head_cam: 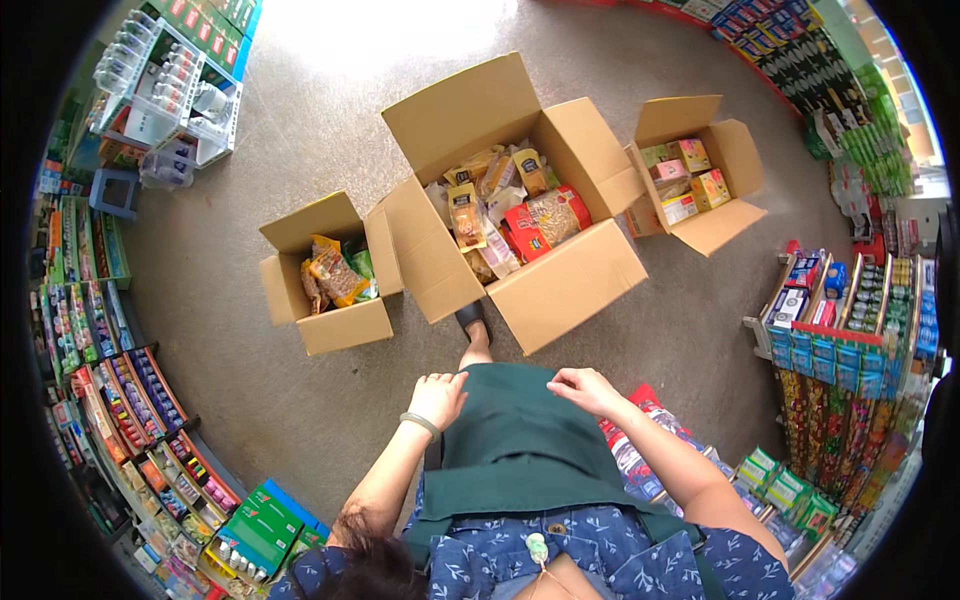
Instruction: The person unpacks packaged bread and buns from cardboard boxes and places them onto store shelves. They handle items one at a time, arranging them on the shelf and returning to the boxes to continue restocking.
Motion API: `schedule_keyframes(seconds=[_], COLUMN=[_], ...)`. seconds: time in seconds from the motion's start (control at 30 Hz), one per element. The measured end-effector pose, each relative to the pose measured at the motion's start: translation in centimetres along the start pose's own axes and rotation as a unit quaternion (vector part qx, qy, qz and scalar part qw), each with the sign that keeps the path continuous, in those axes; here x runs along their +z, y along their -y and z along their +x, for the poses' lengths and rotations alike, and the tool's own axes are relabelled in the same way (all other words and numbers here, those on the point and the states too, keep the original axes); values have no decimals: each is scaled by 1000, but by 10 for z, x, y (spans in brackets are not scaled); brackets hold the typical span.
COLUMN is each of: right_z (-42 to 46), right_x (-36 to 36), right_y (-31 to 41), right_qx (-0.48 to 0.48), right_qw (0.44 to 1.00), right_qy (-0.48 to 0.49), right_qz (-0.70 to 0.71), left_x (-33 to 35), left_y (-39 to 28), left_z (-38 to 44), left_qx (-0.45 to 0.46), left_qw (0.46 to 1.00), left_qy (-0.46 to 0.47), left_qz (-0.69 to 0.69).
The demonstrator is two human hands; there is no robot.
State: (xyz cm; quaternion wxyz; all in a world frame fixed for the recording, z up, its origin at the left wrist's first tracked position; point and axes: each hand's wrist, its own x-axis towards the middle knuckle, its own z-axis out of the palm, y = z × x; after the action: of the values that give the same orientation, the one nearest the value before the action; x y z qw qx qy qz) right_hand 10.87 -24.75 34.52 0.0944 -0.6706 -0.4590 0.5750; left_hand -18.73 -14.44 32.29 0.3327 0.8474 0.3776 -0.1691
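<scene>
My left hand [439, 399], with a bangle at the wrist, hovers over the left edge of a dark green apron [525, 427]. Above the apron's right side is my right hand [585, 390], fingers loosely curled. Neither hand holds anything. Ahead of me stands a large open cardboard box [566, 281] with packaged foods, among them a red bag [547, 221] and a yellow-brown pouch [466, 217]. To its left, a small open carton [345, 330] contains yellow packets [337, 274]. At its right, another open carton [724, 225] has small boxes [709, 189] inside.
Stocked shelves [135, 397] curve along the left. A rack of bottles [169, 90] stands at the upper left. On the right are a display shelf [832, 330] and hanging packets [832, 427]. Red and white packages [637, 442] lie beside my right forearm. My shoe [472, 319] is near the large box.
</scene>
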Motion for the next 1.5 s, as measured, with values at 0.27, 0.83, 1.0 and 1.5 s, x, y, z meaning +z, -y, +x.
schedule_keyframes(seconds=[0.27,0.83,1.0,1.5], right_z=[363,497,493,529], right_x=[12,-63,-91,-177], right_y=[-74,-127,-139,-119], right_qx=[11,-87,-13,-262], right_qw=[986,955,929,837], right_qy=[-142,-3,-48,-408], right_qz=[85,283,366,-252], left_x=[39,65,85,68], left_y=[95,150,131,100], left_z=[189,447,443,403], left_qx=[-127,-204,-204,-111], left_qw=[893,607,507,474], left_qy=[-77,-156,-94,-80], left_qz=[-425,-752,-832,-870])
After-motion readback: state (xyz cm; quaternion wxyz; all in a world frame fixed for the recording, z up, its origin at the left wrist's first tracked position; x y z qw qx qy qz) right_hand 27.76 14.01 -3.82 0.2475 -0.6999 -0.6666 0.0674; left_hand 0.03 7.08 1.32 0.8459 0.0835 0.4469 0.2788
